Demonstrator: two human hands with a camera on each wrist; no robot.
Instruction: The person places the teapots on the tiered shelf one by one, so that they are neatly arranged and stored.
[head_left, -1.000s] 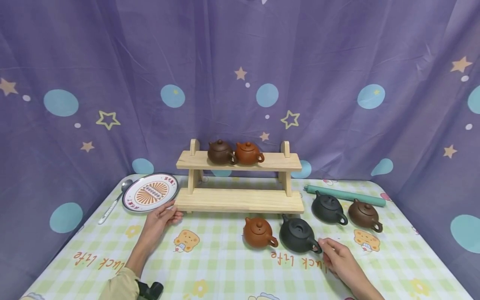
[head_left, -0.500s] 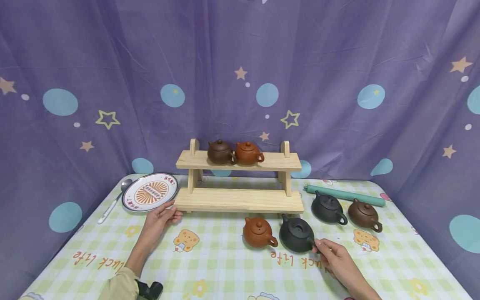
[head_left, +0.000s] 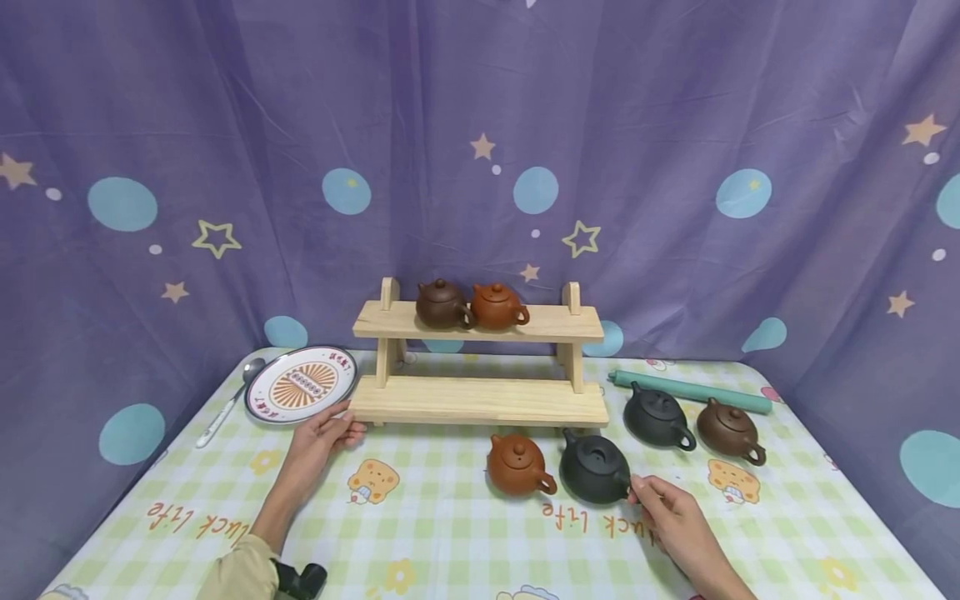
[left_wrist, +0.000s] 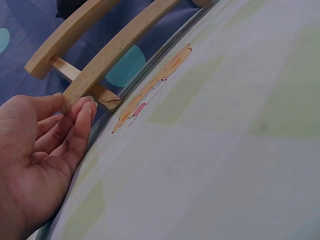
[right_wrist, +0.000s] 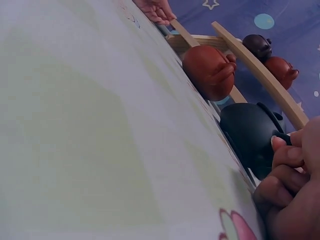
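head view: the right hand [head_left: 678, 521] pinches the near black teapot [head_left: 592, 473] by its handle. this teapot stands on the desk [head_left: 450, 542], near the right end of the wooden stand [head_left: 547, 321]. the near orange teapot [head_left: 514, 467] stands just to its left. the left hand [head_left: 315, 443] grips the stand's lower left end.

left wrist view: thumb and fingers pinch the board end.

right wrist view: thumb and fingers close on the teapot handle.

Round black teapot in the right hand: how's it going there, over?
Right hand pinching handle of round black teapot; left hand holding pale wooden two-tier shelf. Teapot upright, seemingly on checked cloth. Round orange-brown teapot close on its left.
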